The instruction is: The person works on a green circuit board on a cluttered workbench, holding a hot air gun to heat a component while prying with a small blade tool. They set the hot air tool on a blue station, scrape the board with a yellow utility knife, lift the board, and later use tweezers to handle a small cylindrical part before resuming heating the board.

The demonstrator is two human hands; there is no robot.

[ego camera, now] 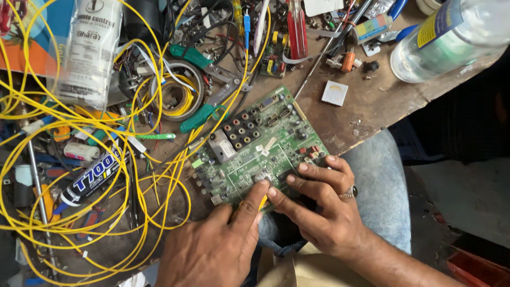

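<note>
Hands (212,250) (319,204) on green circuit board (255,143), clear plastic packet (90,50) upper left

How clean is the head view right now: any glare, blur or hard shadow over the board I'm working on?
Head view: soft, even daylight, no hard shadows on the green circuit board; board detail is sharp where the left hand and right hand touch it; glare on the clear plastic bottle at top right; the frame edges look slightly stretched by the wide lens.

Yellow cables (79,114), pliers (204,87), plastic bottle (451,37)
</note>
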